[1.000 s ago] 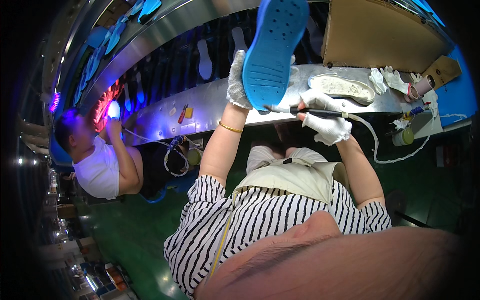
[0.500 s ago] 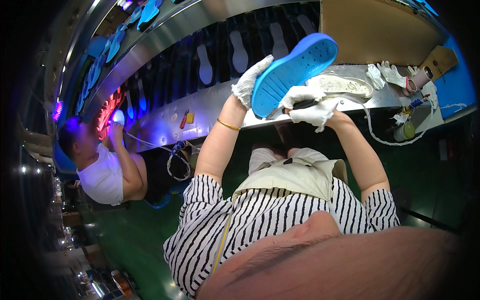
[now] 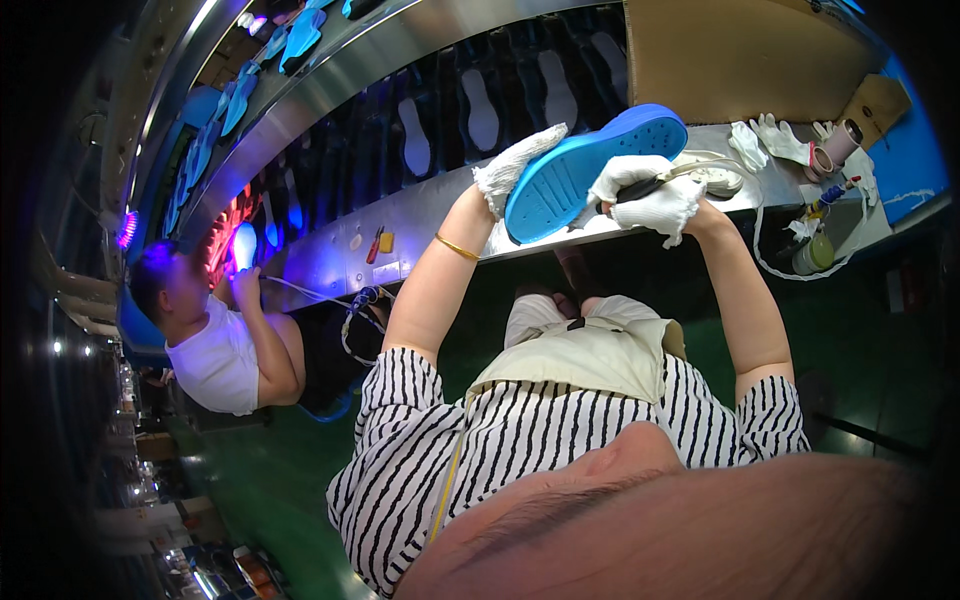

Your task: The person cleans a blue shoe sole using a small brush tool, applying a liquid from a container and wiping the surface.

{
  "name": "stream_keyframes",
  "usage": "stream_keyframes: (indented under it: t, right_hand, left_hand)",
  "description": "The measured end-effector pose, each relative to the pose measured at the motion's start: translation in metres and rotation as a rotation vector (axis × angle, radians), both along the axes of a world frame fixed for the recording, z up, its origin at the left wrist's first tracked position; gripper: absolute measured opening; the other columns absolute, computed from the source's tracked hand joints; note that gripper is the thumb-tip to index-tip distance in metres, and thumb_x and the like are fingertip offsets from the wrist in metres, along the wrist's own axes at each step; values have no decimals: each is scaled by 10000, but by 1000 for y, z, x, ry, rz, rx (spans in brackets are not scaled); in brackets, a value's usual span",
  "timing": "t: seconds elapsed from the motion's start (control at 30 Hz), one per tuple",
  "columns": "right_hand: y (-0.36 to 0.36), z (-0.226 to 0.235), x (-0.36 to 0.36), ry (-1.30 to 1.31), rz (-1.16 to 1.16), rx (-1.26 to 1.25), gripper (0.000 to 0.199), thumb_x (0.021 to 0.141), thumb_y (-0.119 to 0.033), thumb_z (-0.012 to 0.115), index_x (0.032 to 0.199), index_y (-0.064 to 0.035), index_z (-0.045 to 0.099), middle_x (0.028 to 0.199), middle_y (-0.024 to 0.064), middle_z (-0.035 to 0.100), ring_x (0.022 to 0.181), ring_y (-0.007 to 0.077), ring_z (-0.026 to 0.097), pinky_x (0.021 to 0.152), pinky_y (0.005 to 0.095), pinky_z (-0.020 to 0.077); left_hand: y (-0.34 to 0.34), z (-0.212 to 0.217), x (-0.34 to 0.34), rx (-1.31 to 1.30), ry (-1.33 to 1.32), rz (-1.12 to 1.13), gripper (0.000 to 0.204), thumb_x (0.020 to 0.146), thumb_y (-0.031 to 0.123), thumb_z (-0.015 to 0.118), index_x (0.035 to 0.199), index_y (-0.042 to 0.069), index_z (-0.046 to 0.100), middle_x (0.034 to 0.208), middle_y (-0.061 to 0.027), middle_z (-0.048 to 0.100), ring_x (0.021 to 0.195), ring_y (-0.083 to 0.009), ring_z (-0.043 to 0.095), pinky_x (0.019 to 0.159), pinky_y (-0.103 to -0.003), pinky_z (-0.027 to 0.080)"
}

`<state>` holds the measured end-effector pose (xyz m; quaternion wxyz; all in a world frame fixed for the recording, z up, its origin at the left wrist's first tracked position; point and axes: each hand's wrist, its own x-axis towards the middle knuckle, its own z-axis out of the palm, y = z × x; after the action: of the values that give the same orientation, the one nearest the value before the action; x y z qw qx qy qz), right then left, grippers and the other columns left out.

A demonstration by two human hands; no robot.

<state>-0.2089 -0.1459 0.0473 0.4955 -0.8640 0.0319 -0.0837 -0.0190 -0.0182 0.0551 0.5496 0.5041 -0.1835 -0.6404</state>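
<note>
My left hand (image 3: 513, 172), in a white knit glove, grips the left edge of a blue shoe sole (image 3: 555, 190). The sole is tilted above the bench's front edge, its ribbed and pitted face toward me. At its lower right, my gloved right hand (image 3: 660, 205) is closed around a dark-handled brush (image 3: 638, 189). A pale hose runs off to the right from behind that hand. The brush tip is hard to make out against the sole. Behind my right hand, a whitish sole-shaped piece (image 3: 722, 180) lies on the bench, partly hidden.
The metal bench (image 3: 440, 215) runs across, with dark moulds holding grey soles behind it. A cardboard box (image 3: 750, 65) stands at the back right, near white gloves (image 3: 785, 145) and a tape roll (image 3: 843, 140). At left, a co-worker (image 3: 215, 350) sits holding a glowing white piece.
The sole has moved slightly down and right, turning flatter. My right hand has shifted right with the brush, whose bristles showed more clearly before.
</note>
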Motion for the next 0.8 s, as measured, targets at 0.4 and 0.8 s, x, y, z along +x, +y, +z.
stream_keyframes:
  t: [0.4,0.8]
  right_hand:
    - [14,-1,-11,-230,-73,403,140,767,-51,675,902,-16,659,830,48,664,790,108,627,750,252,508]
    - [-47,-49,3,-632,-491,490,118,815,-25,696,922,-12,649,874,43,670,834,100,633,778,242,503]
  left_hand:
    - [5,-38,-7,-272,322,-12,618,938,523,462,1272,5,513,1112,-202,631,907,-294,663,807,-425,566]
    - [25,-58,-37,-430,609,17,796,910,588,408,1457,28,265,1332,-303,449,1128,-522,518,862,-571,515]
